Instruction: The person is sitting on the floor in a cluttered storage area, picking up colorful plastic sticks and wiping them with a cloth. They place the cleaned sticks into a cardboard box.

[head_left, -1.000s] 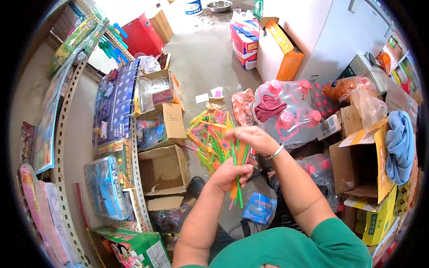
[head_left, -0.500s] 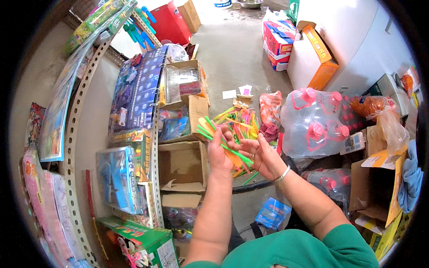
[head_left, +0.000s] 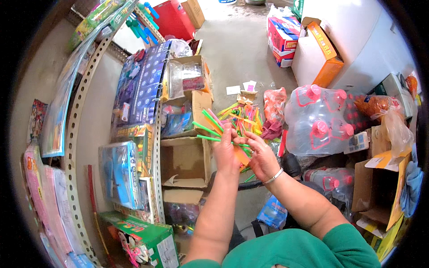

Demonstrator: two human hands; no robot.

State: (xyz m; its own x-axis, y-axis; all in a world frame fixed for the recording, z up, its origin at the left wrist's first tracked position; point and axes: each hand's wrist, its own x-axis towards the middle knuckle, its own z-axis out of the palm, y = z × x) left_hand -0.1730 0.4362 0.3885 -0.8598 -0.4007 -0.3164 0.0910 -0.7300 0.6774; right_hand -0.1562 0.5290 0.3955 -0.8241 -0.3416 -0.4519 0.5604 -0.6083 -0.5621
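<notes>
A small bunch of long, thin coloured plastic strips, green, orange and pink, is in my left hand. Its fingers are closed round the bunch, and the green ends fan out toward the upper left. Close beside it, my right hand, with a bangle on the wrist, has bent fingers pinching at the other end of the strips. An orange piece shows below, between the two palms. Just beyond my hands lies a loose pile of similar strips in yellow, pink, orange and green.
Left stands a metal shelf with packaged toys; open cardboard boxes sit beside it. Shrink-wrapped large bottles are at right, next to a red patterned plastic bag. A blue packet lies nearer me. Cartons stand farther back.
My right hand has gone from spread, with palm turned up, to fingers closed in on the strips by my left hand. The strips in my left hand now fan out more.
</notes>
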